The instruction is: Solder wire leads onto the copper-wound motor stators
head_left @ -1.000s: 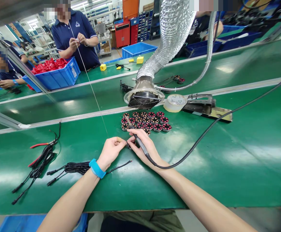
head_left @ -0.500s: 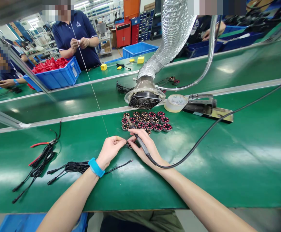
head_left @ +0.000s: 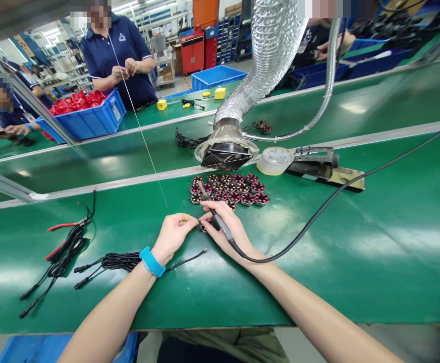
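My right hand [head_left: 225, 228] is closed around a black soldering iron [head_left: 220, 224] whose cord [head_left: 318, 212] trails off to the right. My left hand [head_left: 172, 236], with a blue wrist strap [head_left: 151, 262], pinches a small part and a thin solder wire [head_left: 144, 141] that runs up and away. Both hands meet over a small motor stator on the green mat, mostly hidden by fingers. Just beyond them lies a cluster of several red and copper stators [head_left: 229, 190]. A black cable [head_left: 129, 261] passes under my left wrist.
A silver fume hose with a fan head [head_left: 225, 151] hangs behind the stators. A tape dispenser [head_left: 311, 164] sits at right. Black leads and red-handled cutters [head_left: 63, 242] lie at left. A moving belt carries cables and stators. People work beyond, beside a blue bin of red parts [head_left: 87, 113].
My hands have stayed almost still. The cables and stators on the belt behind have drifted to the left.
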`<act>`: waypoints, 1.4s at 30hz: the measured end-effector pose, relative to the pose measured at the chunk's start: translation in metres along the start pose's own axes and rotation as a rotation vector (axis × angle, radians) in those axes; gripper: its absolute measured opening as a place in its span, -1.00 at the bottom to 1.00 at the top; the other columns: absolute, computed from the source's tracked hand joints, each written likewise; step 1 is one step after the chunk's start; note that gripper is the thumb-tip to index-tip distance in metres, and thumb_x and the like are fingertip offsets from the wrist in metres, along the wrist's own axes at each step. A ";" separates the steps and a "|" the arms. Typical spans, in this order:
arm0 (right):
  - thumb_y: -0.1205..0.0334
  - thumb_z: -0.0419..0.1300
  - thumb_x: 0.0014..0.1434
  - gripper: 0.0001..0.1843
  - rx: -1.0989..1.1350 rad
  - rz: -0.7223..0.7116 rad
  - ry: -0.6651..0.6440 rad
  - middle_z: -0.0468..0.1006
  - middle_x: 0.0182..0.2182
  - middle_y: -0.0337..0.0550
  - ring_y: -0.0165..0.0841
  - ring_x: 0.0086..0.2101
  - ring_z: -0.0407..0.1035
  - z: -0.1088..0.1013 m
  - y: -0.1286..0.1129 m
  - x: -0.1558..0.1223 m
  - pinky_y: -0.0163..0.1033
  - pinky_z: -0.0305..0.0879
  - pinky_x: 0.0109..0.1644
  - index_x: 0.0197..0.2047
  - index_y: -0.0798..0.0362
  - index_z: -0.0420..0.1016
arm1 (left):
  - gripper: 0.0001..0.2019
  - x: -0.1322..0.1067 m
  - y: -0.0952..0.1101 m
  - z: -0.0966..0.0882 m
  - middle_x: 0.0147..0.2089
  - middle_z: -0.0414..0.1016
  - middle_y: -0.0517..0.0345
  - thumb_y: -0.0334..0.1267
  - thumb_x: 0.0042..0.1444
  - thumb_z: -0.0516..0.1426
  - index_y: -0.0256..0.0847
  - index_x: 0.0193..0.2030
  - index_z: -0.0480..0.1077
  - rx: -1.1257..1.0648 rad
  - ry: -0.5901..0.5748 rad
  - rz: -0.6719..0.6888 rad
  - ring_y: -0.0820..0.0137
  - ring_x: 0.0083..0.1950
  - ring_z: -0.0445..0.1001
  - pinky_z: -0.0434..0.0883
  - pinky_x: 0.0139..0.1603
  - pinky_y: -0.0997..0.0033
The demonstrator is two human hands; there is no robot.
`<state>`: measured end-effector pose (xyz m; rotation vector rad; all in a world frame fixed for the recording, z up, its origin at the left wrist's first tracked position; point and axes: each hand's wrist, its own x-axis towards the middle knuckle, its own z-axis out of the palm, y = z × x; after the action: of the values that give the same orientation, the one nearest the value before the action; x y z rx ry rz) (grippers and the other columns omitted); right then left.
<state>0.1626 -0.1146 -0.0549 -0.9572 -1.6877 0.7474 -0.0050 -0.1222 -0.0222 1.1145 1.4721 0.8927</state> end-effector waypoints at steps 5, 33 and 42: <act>0.52 0.16 0.19 -0.49 0.000 -0.009 0.027 0.49 -0.13 -0.16 -0.34 -0.17 0.55 0.001 -0.001 0.000 -0.17 0.51 0.00 0.16 -0.10 0.39 | -0.65 -0.001 0.003 -0.003 -0.57 0.32 0.26 0.01 0.05 0.30 -0.30 -0.31 0.54 0.043 -0.035 -0.049 0.59 -0.59 0.06 0.00 -0.57 0.50; 0.43 0.10 0.33 -0.49 -0.142 -0.187 -0.096 0.34 -0.04 -0.08 -0.35 -0.20 0.50 -0.001 0.005 -0.011 -0.17 0.51 -0.01 0.28 -0.13 0.29 | -0.69 0.002 0.005 -0.012 -0.37 0.55 0.13 -0.01 0.06 0.24 -0.27 -0.39 0.52 0.118 -0.177 0.128 0.40 -0.32 0.41 0.33 -0.22 0.43; 0.41 0.04 0.38 -0.51 -0.185 -0.250 -0.115 0.35 -0.03 -0.05 -0.32 -0.14 0.51 0.000 0.010 -0.013 -0.18 0.52 -0.03 0.31 -0.15 0.28 | -0.73 0.000 0.004 -0.012 -0.50 0.37 0.26 -0.05 0.11 0.19 -0.25 -0.40 0.45 0.149 -0.270 0.046 0.59 -0.65 0.19 0.16 -0.62 0.53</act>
<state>0.1668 -0.1211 -0.0694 -0.8196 -1.9615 0.4937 -0.0158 -0.1208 -0.0161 1.3281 1.3088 0.6421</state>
